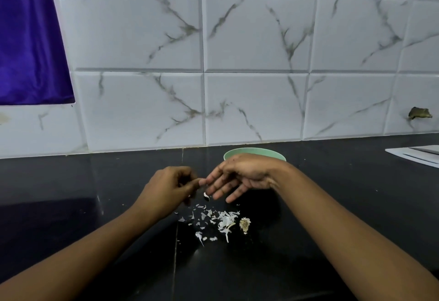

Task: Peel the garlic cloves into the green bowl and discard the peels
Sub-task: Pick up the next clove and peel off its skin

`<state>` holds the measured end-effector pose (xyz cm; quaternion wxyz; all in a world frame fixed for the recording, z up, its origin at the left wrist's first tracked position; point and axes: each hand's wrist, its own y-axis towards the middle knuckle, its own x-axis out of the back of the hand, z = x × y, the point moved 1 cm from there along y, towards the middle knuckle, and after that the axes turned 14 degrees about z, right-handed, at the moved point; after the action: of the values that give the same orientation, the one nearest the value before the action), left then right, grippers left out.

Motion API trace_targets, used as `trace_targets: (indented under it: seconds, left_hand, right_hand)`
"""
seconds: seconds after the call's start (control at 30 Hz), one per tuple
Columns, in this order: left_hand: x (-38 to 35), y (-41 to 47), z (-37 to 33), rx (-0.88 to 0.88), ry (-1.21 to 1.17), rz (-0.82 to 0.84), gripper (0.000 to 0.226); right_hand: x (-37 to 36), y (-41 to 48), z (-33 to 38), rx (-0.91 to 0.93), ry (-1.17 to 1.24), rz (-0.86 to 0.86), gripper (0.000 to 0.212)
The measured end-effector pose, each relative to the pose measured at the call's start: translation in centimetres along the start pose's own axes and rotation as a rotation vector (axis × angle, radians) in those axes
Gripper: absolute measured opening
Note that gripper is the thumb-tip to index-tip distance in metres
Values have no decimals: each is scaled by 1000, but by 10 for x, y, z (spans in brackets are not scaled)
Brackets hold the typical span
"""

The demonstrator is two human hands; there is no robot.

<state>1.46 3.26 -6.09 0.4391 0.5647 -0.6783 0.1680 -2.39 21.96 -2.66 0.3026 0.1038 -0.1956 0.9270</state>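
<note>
Noting purple curtain [31, 39] far left, tiled wall [256, 39] behind, black table [71, 205] running wide on both sides. Left hand [166, 189] grip curled, contents we can't tell. White garlic bit [206, 196] by right hand [244, 177] fingertips, grip released, fingers spread, hiding part of green bowl [254, 152]. Peels [222, 222] lie just below hands.

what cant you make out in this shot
- Inside of the green bowl: head view, the right hand covers it; only the far rim shows.
- What the left hand holds, if anything: blurred.
- The white bit between the hands: too small to call clove or peel.
- Right edge cuts off the papers.
</note>
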Motion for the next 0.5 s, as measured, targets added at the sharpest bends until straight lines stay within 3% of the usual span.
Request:
trace_targets:
  seconds: [0.07, 0.17, 0.27, 0.37, 0.43, 0.5]
  left_hand:
    - [-4, 2, -2, 20, -88, -26, 18]
    - [-7, 4, -11, 67, -181, 2, 30]
    - [-8, 4, -17, -28, -251, 109, 34]
    - [-5, 2, -20, -128, -385, 252, 21]
    - [2, 1, -18, -165, -459, 341, 18]
    - [7, 2, -10, -134, -457, 360, 34]
  right_hand:
    - [-1, 0, 1, 20, 52, 2, 37]
    - [-5, 1, 5, 79, 110, 44, 32]
    - [-4, -1, 7, 103, 124, 103, 37]
    - [3, -8, 7, 127, 160, 108, 38]
    - [7, -11, 6, 142, 163, 71, 30]
    - [11, -10, 4, 143, 89, -51, 17]
